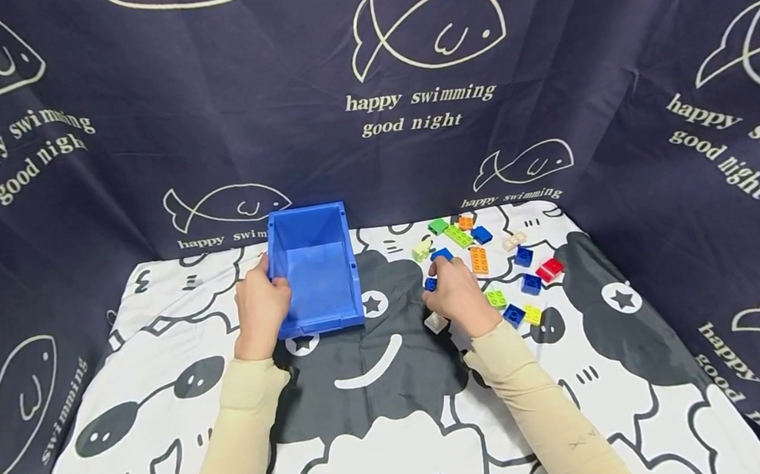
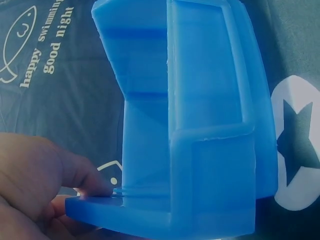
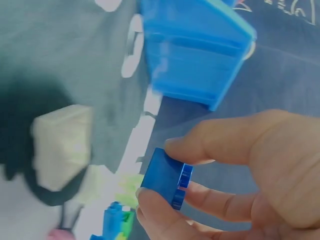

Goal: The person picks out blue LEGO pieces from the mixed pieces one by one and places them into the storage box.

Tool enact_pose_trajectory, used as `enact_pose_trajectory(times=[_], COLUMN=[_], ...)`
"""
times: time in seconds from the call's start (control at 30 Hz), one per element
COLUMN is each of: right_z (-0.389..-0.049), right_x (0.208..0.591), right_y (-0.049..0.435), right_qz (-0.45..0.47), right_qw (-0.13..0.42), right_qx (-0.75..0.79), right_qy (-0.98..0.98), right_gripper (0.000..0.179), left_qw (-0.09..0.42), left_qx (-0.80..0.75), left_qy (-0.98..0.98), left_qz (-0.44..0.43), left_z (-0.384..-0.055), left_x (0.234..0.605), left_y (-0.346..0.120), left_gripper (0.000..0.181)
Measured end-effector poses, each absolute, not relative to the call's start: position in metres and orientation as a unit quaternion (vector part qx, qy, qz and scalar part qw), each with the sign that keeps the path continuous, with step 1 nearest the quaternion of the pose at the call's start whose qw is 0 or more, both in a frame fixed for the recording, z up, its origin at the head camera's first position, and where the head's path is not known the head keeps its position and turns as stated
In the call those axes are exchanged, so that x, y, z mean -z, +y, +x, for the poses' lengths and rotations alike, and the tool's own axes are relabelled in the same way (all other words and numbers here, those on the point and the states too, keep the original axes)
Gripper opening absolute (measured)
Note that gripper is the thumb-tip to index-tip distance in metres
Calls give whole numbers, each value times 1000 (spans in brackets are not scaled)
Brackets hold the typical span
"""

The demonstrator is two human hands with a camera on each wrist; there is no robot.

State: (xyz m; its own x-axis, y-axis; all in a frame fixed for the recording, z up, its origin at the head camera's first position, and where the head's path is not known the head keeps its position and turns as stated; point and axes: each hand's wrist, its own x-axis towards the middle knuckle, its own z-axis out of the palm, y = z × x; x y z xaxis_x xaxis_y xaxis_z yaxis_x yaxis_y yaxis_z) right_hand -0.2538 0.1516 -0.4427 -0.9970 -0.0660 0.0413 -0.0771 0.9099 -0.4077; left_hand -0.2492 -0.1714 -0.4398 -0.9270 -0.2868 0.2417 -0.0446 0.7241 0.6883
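An empty blue plastic bin (image 1: 315,282) stands at the left of the cloth, its mouth toward me in the head view. My left hand (image 1: 260,305) grips its left wall, thumb over the edge, and the left wrist view shows the fingers around the rim (image 2: 120,207). To the right, my right hand (image 1: 457,295) pinches a small dark blue toy brick (image 3: 164,175) between thumb and fingertips, its studs facing the palm. A whitish clear brick (image 1: 436,322) lies just below this hand. Another blue brick (image 1: 442,254) shows just beyond the fingers.
Loose bricks spread right of the hand: an orange brick (image 1: 479,260), a red brick (image 1: 550,270), a yellow brick (image 1: 533,314), a lime brick (image 1: 458,236) and several blue ones. A dark fish-print curtain (image 1: 414,164) hangs behind the cartoon-print cloth (image 1: 389,452).
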Motion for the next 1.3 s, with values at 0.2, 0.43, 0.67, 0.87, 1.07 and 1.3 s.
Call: enact_pose_trajectory(times=[0.2,0.43,0.67,0.87,1.07,1.3], right_z=[-255,-259,-262,-264,-267,-272], right_x=[421,395,380,373,369,363], right_y=[144,130,112,93,76,57], right_qz=[59,74,65,60,70,88], right_qw=[59,91,100,102,107,120], right_qx=[-216,-243,-270,-295,-318,-327], right_qy=[-973,-963,-956,-948,-939,-933], right_gripper=[33,31,35,37,36,35], left_qw=[162,158,155,155,152,149], left_qx=[365,366,361,359,360,359], left_qy=[-912,-911,-913,-914,-914,-916], left_qz=[95,104,105,105,106,104], left_z=[-248,-247,-246,-247,-246,-246], left_x=[440,441,442,443,443,442], left_y=[-171,-173,-172,-172,-171,-172], left_gripper=[57,57,58,58,59,59])
